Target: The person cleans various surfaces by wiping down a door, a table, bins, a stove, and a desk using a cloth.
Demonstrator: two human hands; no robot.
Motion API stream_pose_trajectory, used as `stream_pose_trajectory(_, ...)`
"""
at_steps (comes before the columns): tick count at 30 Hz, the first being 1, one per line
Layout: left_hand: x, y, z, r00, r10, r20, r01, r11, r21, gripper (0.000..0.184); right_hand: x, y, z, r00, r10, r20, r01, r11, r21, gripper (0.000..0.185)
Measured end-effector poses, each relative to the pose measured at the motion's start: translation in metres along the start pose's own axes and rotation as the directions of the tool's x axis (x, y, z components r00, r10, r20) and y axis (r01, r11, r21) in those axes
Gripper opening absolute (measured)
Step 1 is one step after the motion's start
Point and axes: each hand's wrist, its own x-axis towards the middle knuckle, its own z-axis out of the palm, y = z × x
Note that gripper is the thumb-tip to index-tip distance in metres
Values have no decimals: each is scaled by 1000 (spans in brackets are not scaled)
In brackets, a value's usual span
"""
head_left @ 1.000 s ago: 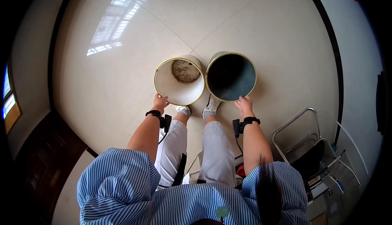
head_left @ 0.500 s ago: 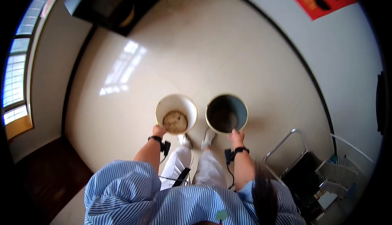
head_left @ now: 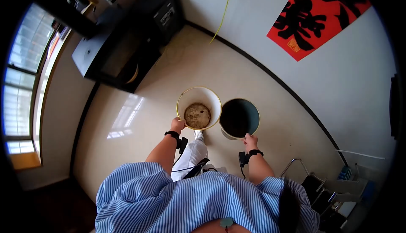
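Observation:
My left hand grips the near-left rim of a white bucket. Its round bottom is stained brown, with a small dark spot. On the right, my right hand is closed on the near rim of a dark bucket, grey-green inside with a shadowed bottom. The two buckets hang side by side in front of my legs, their rims touching or nearly so. Both are seen from above, mouths up. Each wrist wears a black strap with a small device and cable.
A black cabinet stands ahead on the left, near a window. Along the right wall hangs a red banner with black characters. A metal-framed chair is at lower right. Glossy tile floor lies ahead, and a yellow cord dangles from the wall.
I have stepped forward, so the cabinet and red banner show more fully. Both buckets have shifted right in view, the white one slightly up, and the gap between them has narrowed.

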Motion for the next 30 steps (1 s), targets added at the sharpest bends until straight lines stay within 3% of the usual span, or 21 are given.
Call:
stream_pose_trajectory(2,20,39,17,999,33,7,-33,997,75,17,14,-28,14,998,-64,-23,64,998,21,10)
stream_pose_trajectory(3,28,66,22,998,42,37,-43,999,11,18,20,-41,23,997,-71,3,70,994,87,11)
stream_pose_trajectory(8,92,173,45,980,83,183,-122,969,215,11,49,-91,51,996,-85,-17,86,976,201,21)
stream_pose_trajectory(10,112,212,67,991,34,131,-49,993,107,8,35,-140,75,996,9,-83,19,945,325,22)
stream_pose_trajectory(11,129,212,88,983,-47,177,22,990,141,7,47,-145,73,995,39,-88,-10,951,308,22)
stream_pose_trajectory(13,164,237,99,962,-70,265,30,988,154,6,68,-161,77,998,-24,-66,45,942,333,22)
stream_pose_trajectory(14,203,240,112,939,-107,325,13,960,281,9,104,-157,78,995,-103,-9,103,968,228,14)
stream_pose_trajectory(16,212,280,155,974,-64,216,8,969,249,8,133,-198,101,994,100,-53,-78,946,314,11)
stream_pose_trajectory(20,276,296,192,950,-162,268,101,969,227,6,190,-231,135,990,100,-97,-57,925,376,21)
stream_pose_trajectory(23,335,325,233,928,-243,282,150,938,314,6,265,-244,173,987,116,-107,-71,934,350,24)
stream_pose_trajectory(28,416,315,269,932,-188,309,125,969,213,6,329,-238,219,969,114,-219,-17,914,405,25)
stream_pose_trajectory(30,452,303,281,934,-163,316,105,975,194,7,355,-230,233,972,137,-193,-58,928,369,24)
